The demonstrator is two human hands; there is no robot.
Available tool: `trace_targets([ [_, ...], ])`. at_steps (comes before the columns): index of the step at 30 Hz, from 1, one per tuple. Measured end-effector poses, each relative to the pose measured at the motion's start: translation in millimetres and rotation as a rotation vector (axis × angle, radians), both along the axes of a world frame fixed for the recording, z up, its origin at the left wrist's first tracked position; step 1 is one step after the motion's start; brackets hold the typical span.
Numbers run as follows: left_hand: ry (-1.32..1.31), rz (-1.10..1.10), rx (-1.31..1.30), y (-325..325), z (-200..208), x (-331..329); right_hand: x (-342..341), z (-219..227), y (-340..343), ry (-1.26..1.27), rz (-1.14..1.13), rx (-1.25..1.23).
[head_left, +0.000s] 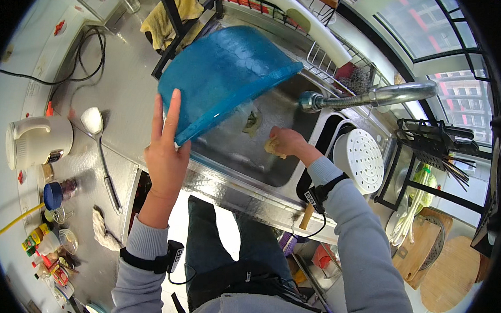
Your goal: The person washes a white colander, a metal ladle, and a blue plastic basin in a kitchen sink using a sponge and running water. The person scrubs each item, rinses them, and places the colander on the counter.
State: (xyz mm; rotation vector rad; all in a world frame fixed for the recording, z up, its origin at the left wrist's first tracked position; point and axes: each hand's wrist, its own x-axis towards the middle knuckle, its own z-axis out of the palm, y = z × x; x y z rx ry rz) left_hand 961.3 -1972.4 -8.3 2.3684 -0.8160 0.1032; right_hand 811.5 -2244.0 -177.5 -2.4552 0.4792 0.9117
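Observation:
A large translucent blue basin (226,70) is tipped on its side over the left part of the metal sink (250,170), its opening facing down and to the right. My left hand (168,158) grips its near rim, two fingers stretched along the outer wall. In the sink, my right hand (290,142) is closed on a small yellowish-brown lump (274,148); whether it is a sponge or a bit of food I cannot tell. A greenish-brown scrap (252,122) lies near the drain. The basin's inside is mostly hidden.
A faucet (372,98) reaches over the sink's right side, beside a white perforated pot insert (361,159). Behind stands a wire dish rack (323,58). On the left counter are a spatula (101,143), a white kettle (39,142) and seasoning bottles (44,248). Cutting boards (451,275) stand right.

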Motion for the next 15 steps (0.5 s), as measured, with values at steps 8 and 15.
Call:
trace_targets([
  [8, -0.235, -0.047, -0.127, 15.0, -9.7, 18.3, 9.4, -2.1, 17.2, 0.027, -0.072, -0.021],
  [15, 0.073, 0.002, -0.312, 39.6, -14.8, 3.2, 1.0, 6.1, 10.0, 0.032, -0.248, -0.082],
])
